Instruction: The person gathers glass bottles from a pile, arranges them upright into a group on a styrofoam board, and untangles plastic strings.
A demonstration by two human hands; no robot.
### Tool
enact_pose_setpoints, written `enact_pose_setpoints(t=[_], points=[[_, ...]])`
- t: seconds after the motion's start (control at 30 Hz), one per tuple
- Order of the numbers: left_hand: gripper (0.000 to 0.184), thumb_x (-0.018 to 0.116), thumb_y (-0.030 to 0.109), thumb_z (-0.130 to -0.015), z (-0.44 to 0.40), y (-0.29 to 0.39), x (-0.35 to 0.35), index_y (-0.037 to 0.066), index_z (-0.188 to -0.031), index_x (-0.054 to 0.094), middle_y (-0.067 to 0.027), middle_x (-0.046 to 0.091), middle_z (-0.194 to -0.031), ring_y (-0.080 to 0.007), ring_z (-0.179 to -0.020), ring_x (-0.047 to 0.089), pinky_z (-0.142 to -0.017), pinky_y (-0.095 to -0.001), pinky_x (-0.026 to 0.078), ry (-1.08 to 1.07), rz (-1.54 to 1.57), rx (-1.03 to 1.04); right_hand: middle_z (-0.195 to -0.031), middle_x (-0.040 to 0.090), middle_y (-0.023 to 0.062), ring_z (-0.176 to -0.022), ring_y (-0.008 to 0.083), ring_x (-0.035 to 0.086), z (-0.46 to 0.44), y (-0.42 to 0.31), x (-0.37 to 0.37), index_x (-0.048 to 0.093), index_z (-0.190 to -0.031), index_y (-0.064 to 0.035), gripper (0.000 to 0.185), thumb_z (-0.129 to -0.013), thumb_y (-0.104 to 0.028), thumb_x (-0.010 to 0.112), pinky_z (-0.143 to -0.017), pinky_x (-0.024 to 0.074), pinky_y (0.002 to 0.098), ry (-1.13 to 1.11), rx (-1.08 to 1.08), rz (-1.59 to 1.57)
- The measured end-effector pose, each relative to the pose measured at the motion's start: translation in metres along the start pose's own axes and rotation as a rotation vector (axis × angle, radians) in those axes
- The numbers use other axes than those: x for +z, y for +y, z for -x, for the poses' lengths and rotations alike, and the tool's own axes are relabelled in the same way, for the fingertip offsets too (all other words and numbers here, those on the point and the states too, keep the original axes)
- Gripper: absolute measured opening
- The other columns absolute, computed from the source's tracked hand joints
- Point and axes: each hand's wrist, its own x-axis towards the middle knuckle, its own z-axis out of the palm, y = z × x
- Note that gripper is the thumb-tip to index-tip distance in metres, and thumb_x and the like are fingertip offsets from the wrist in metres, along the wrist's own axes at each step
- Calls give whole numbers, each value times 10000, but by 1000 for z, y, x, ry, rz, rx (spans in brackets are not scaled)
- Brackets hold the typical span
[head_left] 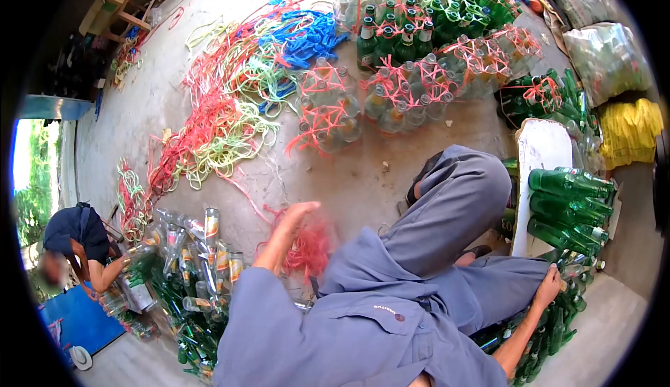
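Observation:
My left hand (294,218) is raised over a tangle of red plastic string (307,247) on the floor. Both are smeared by motion, and I cannot see whether any strand is in the fingers. My right hand (548,288) is at the knee of my grey trousers (488,282), its fingers curled closed against the cloth. What they hold, if anything, is hidden. Beside that hand lie green glass bottles (558,321) in a heap. Several more green bottles (569,209) lie on a white board (541,157) beyond the knee.
Bundles of clear bottles tied with red string (408,97) and green bottles (398,41) stand ahead. Coloured string (223,108) is spread over the floor. Loose bottles (195,268) are piled at my left, where another person (80,240) bends over. Filled sacks (607,59) are at the right.

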Motion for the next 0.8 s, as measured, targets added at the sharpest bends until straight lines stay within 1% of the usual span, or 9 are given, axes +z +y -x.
enact_pose_setpoints(t=[0.07, 0.17, 0.27, 0.33, 0.43, 0.57, 0.67, 0.7, 0.8], points=[[441, 722, 262, -808, 18, 32, -8, 0, -1162, 700, -103, 705, -1127, -211, -1148, 592, -1062, -357, 379, -20, 1, 20, -1071, 693, 228, -988, 353, 641, 4, -12, -2, 662, -1134, 59, 449, -1003, -339, 502, -890, 465, 382, 8, 8, 0], [427, 712, 273, -801, 48, 84, -7, 2, -1131, 716, -105, 699, -1157, -218, -1164, 586, -1089, -369, 349, -6, -106, 205, -1078, 691, 231, -987, 360, 642, 6, -16, -2, 661, -1137, 57, 451, -1001, -344, 508, -887, 468, 385, 23, -2, -4], [475, 738, 277, -795, 57, 114, -18, 2, -1180, 696, -121, 685, -1192, -211, -1162, 590, -1084, -360, 357, -24, -231, 362, -1074, 691, 231, -977, 370, 642, 9, -23, -1, 663, -1129, 50, 442, -997, -345, 517, -875, 470, 391, 49, 25, -19], [450, 735, 281, -786, 69, 131, -15, 14, -1148, 716, -110, 683, -1214, -264, -1289, 497, -1140, -400, 283, -43, -308, 403, -1063, 691, 231, -968, 374, 642, 10, -20, 1, 664, -1116, 46, 432, -995, -343, 524, -866, 470, 396, 58, 32, -36], [399, 727, 285, -779, 79, 150, -11, 35, -1089, 745, -101, 695, -1205, -305, -1382, 393, -1167, -415, 234, -39, -458, 503, -1047, 691, 230, -954, 377, 641, 9, -13, 3, 664, -1094, 43, 417, -993, -339, 530, -854, 469, 402, 55, 15, -61], [374, 742, 280, -756, 104, 173, 12, 38, -1039, 762, -104, 722, -1130, -303, -1357, 423, -1175, -424, 223, -11, -506, 620, -1038, 695, 218, -937, 367, 641, 13, -22, 0, 662, -1087, 43, 404, -994, -328, 532, -852, 469, 398, 64, 14, -75], [412, 710, 289, -755, 117, 188, 22, 28, -1071, 751, -110, 706, -1156, -301, -1355, 424, -1170, -440, 230, -7, -651, 714, -1032, 702, 200, -933, 343, 645, 13, -15, 2, 663, -1093, 42, 395, -994, -319, 535, -861, 472, 385, 85, 6, -53], [410, 714, 281, -749, 121, 187, 25, 24, -1067, 753, -110, 710, -1131, -315, -1364, 412, -1176, -459, 220, 28, -552, 711, -1030, 704, 194, -932, 333, 647, 13, -12, 4, 664, -1095, 41, 392, -994, -316, 536, -864, 473, 379, 93, 4, -42], [409, 718, 280, -745, 135, 195, 30, 17, -1057, 754, -117, 707, -1133, -331, -1382, 390, -1188, -474, 192, 54, -568, 755, -1022, 707, 181, -936, 306, 650, 14, -8, 4, 664, -1099, 43, 382, -993, -303, 541, -872, 474, 368, 99, -7, -52]])
